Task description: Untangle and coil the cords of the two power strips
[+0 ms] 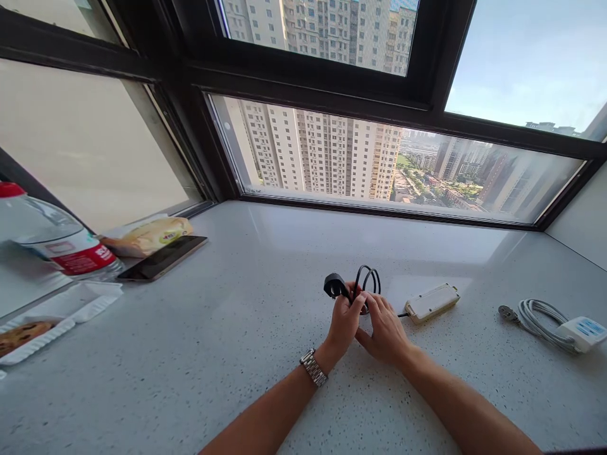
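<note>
While both hands grip the cord (366, 278), coiling looks partly done.
Left hand (345, 321) and right hand (385, 328) clasp loops; plug (334, 285) free, strip (431, 302) lies beside.

1. The two hands meet at the centre of the counter (265, 265): left hand (344, 322) just left of right hand (385, 328), touching.
2. The coiled cord (367, 278) rises at 12 o'clock from the hands, its plug (334, 285) at 11 o'clock.
3. The power strip (432, 302) lies on the counter at 2 o'clock, near the right hand.
4. A second power strip (584, 332) with its bundled cable (538, 318) lies at 3 o'clock, well apart.
5. At 10 o'clock lies a phone (164, 258), a food packet (147, 235) just behind it.
6. A bottle (52, 240) lies at 9 o'clock, left of the phone.
7. A tray (71, 309) sits before the bottle.
8. The window (379, 170) stands behind the counter, at 12 o'clock.
</note>
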`<action>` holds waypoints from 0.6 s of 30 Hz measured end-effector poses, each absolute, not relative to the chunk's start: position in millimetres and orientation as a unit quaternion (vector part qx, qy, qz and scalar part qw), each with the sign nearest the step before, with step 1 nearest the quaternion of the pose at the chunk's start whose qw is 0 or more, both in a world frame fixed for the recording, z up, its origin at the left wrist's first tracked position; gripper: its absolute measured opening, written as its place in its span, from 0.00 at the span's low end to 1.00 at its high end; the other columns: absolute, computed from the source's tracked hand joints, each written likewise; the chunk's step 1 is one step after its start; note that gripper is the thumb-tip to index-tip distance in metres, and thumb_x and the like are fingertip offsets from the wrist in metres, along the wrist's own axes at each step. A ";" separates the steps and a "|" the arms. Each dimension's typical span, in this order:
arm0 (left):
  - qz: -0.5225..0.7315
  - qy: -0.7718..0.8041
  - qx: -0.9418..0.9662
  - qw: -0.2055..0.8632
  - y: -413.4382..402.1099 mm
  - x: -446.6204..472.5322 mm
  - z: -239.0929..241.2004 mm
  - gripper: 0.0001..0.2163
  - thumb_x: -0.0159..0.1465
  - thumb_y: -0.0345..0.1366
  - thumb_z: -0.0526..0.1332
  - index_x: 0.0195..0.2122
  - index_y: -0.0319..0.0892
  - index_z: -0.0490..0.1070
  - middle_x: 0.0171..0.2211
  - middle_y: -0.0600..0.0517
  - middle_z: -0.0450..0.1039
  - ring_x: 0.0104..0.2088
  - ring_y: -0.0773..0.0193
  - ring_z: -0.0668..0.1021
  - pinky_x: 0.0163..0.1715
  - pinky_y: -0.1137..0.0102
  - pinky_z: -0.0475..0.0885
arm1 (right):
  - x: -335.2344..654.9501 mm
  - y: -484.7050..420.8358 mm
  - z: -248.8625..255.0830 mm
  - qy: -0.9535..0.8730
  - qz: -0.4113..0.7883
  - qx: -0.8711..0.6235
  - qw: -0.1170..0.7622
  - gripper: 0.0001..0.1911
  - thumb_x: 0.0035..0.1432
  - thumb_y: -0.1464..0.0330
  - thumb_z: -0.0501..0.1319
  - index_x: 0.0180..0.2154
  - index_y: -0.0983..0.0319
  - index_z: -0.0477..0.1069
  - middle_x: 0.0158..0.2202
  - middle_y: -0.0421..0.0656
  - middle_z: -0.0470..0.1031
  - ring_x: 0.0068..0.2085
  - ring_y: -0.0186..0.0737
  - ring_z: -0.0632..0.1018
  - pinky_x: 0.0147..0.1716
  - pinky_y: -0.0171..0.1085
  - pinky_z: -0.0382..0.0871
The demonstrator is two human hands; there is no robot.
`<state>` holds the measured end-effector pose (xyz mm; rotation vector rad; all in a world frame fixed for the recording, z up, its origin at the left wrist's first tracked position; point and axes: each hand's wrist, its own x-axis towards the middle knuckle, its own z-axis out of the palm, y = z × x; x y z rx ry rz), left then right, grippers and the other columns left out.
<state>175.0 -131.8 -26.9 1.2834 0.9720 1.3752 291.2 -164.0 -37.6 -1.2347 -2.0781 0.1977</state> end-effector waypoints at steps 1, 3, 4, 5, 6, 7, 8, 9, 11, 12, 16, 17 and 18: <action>0.569 0.416 0.524 0.477 -129.1 175.2 -30.0 0.09 0.58 0.42 0.57 0.33 0.42 0.64 0.28 0.54 0.65 0.30 0.65 0.71 0.34 0.70 0.69 | 289.0 -162.5 -40.1 -0.807 0.074 -0.474 0.346 0.29 0.56 0.67 0.57 0.58 0.65 0.54 0.55 0.56 0.65 0.55 0.52 0.65 0.52 0.49 0.61; 0.556 0.456 0.528 0.453 -123.6 174.4 -37.5 0.10 0.58 0.42 0.57 0.35 0.41 0.67 0.35 0.49 0.70 0.39 0.59 0.73 0.40 0.67 0.68 | 287.3 -158.2 -45.0 -0.814 0.086 -0.463 0.340 0.24 0.58 0.69 0.56 0.56 0.64 0.57 0.52 0.54 0.68 0.53 0.50 0.68 0.52 0.48 0.60; 0.539 0.474 0.539 0.441 -121.2 172.9 -40.7 0.11 0.57 0.43 0.58 0.36 0.41 0.69 0.37 0.47 0.71 0.41 0.57 0.73 0.41 0.66 0.68 | 288.0 -155.7 -47.0 -0.814 0.096 -0.461 0.339 0.20 0.59 0.69 0.54 0.53 0.63 0.60 0.48 0.53 0.71 0.49 0.48 0.71 0.50 0.46 0.62; 0.519 0.485 0.559 0.428 -119.4 170.4 -42.5 0.12 0.56 0.44 0.59 0.37 0.41 0.70 0.39 0.45 0.72 0.43 0.55 0.73 0.41 0.66 0.68 | 289.5 -153.2 -48.5 -0.811 0.104 -0.465 0.340 0.15 0.59 0.70 0.53 0.49 0.62 0.64 0.44 0.51 0.73 0.45 0.46 0.72 0.46 0.44 0.63; 0.494 0.487 0.589 0.414 -118.2 166.8 -42.2 0.13 0.55 0.44 0.61 0.35 0.41 0.72 0.38 0.45 0.72 0.43 0.54 0.73 0.40 0.66 0.68 | 291.5 -150.8 -49.6 -0.803 0.108 -0.475 0.343 0.11 0.60 0.71 0.52 0.44 0.62 0.66 0.39 0.49 0.74 0.40 0.44 0.73 0.42 0.41 0.64; 0.466 0.480 0.627 0.400 -118.0 161.9 -39.1 0.12 0.53 0.45 0.64 0.33 0.42 0.72 0.36 0.45 0.73 0.41 0.54 0.74 0.37 0.67 0.68 | 293.8 -148.6 -50.2 -0.793 0.109 -0.490 0.345 0.08 0.61 0.71 0.50 0.39 0.62 0.67 0.35 0.47 0.74 0.36 0.42 0.73 0.38 0.38 0.64; 0.436 0.468 0.664 0.387 -119.0 155.9 -33.1 0.12 0.51 0.45 0.66 0.29 0.42 0.73 0.32 0.47 0.74 0.37 0.55 0.75 0.33 0.69 0.68 | 295.9 -146.8 -50.4 -0.782 0.109 -0.508 0.344 0.08 0.61 0.70 0.49 0.35 0.61 0.66 0.32 0.46 0.73 0.33 0.40 0.72 0.34 0.36 0.62; 0.409 0.454 0.697 0.376 -121.2 148.8 -24.1 0.12 0.49 0.45 0.67 0.25 0.42 0.72 0.27 0.48 0.73 0.32 0.57 0.75 0.28 0.71 0.66 | 297.8 -145.2 -50.2 -0.771 0.109 -0.528 0.339 0.09 0.62 0.69 0.49 0.31 0.61 0.65 0.29 0.44 0.71 0.31 0.39 0.70 0.30 0.35 0.59; 0.367 0.418 0.744 0.370 -129.8 132.7 1.0 0.13 0.48 0.46 0.68 0.19 0.43 0.70 0.18 0.52 0.69 0.21 0.62 0.71 0.19 0.73 0.61 | 299.9 -143.0 -48.9 -0.750 0.117 -0.566 0.322 0.11 0.62 0.66 0.50 0.27 0.60 0.63 0.25 0.41 0.67 0.26 0.37 0.66 0.26 0.34 0.53; 0.363 0.397 0.756 0.373 -136.1 124.2 15.0 0.14 0.49 0.48 0.67 0.18 0.43 0.70 0.16 0.52 0.67 0.18 0.64 0.69 0.16 0.73 0.58 | 300.2 -142.4 -48.1 -0.740 0.124 -0.582 0.315 0.12 0.62 0.65 0.50 0.26 0.60 0.61 0.23 0.40 0.65 0.25 0.37 0.64 0.24 0.34 0.50; 0.397 0.207 0.751 0.486 -169.8 92.6 53.6 0.23 0.50 0.62 0.60 0.18 0.46 0.72 0.21 0.47 0.73 0.16 0.63 0.71 0.15 0.69 0.62 | 299.6 -141.7 -45.4 -0.723 0.151 -0.596 0.316 0.16 0.63 0.62 0.50 0.24 0.59 0.58 0.22 0.40 0.62 0.25 0.37 0.62 0.25 0.36 0.46; 0.429 0.181 0.725 0.508 -179.1 86.2 54.7 0.25 0.49 0.66 0.57 0.16 0.47 0.70 0.20 0.47 0.72 0.15 0.64 0.69 0.13 0.69 0.61 | 299.6 -141.6 -45.2 -0.723 0.158 -0.591 0.321 0.16 0.63 0.62 0.50 0.24 0.59 0.58 0.22 0.40 0.62 0.25 0.37 0.62 0.25 0.36 0.47; 0.474 0.179 0.691 0.516 -188.4 80.8 52.4 0.27 0.48 0.68 0.55 0.15 0.48 0.69 0.18 0.47 0.71 0.13 0.65 0.67 0.11 0.68 0.58 | 299.9 -141.6 -45.2 -0.724 0.162 -0.585 0.327 0.16 0.63 0.61 0.50 0.23 0.59 0.57 0.22 0.40 0.62 0.25 0.37 0.62 0.25 0.36 0.47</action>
